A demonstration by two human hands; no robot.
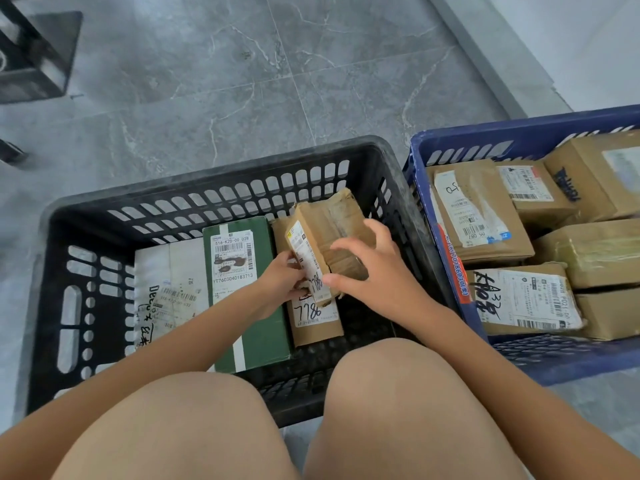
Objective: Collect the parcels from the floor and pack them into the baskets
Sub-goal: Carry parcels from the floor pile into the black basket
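Hands met inside the black basket (pixel 221 195): the left hand (pixel 282 280) pinched the near end of a tilted brown parcel (pixel 325 233), the right hand (pixel 372 268) curled over its top. The green box (pixel 252 327) lay flat left of that parcel.

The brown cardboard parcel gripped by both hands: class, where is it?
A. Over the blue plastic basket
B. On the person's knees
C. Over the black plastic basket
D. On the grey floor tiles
C: the brown cardboard parcel, held by the left hand and the right hand, sits tilted inside the black plastic basket, above other parcels.
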